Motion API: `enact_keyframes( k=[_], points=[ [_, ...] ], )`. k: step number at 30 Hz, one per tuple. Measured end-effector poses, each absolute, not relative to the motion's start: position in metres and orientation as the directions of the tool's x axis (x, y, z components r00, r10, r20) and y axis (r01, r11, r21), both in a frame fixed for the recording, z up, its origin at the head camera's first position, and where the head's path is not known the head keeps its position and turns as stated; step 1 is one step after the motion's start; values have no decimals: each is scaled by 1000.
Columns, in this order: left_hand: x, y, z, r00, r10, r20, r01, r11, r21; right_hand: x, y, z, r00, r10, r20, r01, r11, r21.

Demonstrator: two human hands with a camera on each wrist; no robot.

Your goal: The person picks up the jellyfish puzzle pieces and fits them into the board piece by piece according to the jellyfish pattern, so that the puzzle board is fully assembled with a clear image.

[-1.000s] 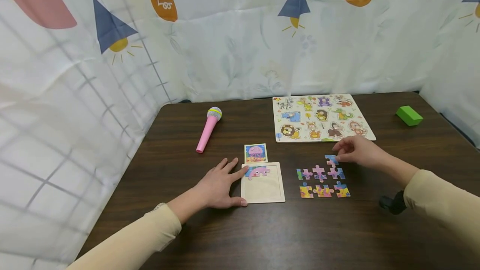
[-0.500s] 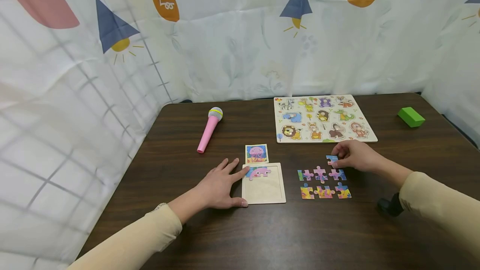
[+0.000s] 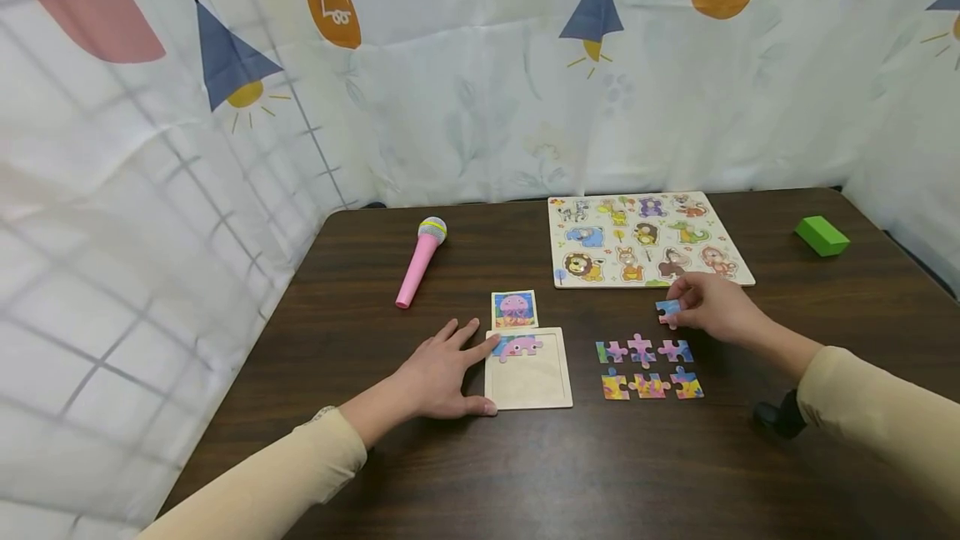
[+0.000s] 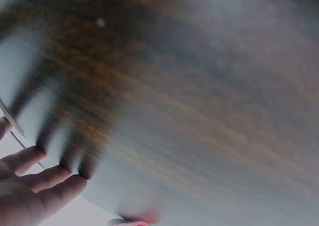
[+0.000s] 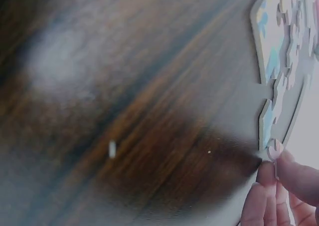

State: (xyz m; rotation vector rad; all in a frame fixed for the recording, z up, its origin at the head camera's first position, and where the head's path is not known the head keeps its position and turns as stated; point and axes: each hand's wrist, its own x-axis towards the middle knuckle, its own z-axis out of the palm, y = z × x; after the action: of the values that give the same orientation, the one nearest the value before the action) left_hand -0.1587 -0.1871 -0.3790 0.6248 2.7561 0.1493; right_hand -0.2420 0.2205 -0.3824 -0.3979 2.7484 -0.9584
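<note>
The thumb and the forefinger of the right hand [image 3: 708,307] pinch one small puzzle piece [image 3: 666,309], blue with a little pink; whether this piece touches the table [image 3: 480,473], I cannot tell. The left hand [image 3: 442,369] grasps nothing: its fingers are spread and rather straight, the thumb at the near left corner of a shallow wooden tray [image 3: 528,382] and the forefinger at its far left corner. Inside the tray, in the far left part, lie joined pieces [image 3: 519,346] showing blue and a pink creature with an eye. Just beyond the far edge of the tray is a small card [image 3: 514,309] with a pink jellyfish picture. To the right of the tray, and nearer to the person than the pinched piece, are two rows of three loose pieces each: the farther row [image 3: 641,352] is mostly pink, the nearer row [image 3: 649,386] mostly yellow. Farther away, behind the right hand, lies a board with animals [image 3: 607,252]. A pink toy microphone [image 3: 418,269] lies at the left, and a green block [image 3: 822,236] is at the far right. Beyond the table hangs a white curtain [image 3: 465,123] printed with lamps.
</note>
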Motion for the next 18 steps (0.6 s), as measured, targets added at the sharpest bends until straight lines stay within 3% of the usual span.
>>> enact_keyframes(
  k=[7, 12, 18],
  points=[
    [-158, -188, -380, -857, 430, -284, 398, 902, 167, -244, 216, -377, -938, -294, -186, -43, 627, -778],
    [-159, -187, -379, -858, 426, -289, 394, 904, 164, -241, 199, -369, -922, -346, -173, -19, 487, -873],
    [-159, -187, -379, -856, 431, -285, 399, 902, 164, -236, 171, -363, -891, -411, -193, 9, 410, -912]
  ],
)
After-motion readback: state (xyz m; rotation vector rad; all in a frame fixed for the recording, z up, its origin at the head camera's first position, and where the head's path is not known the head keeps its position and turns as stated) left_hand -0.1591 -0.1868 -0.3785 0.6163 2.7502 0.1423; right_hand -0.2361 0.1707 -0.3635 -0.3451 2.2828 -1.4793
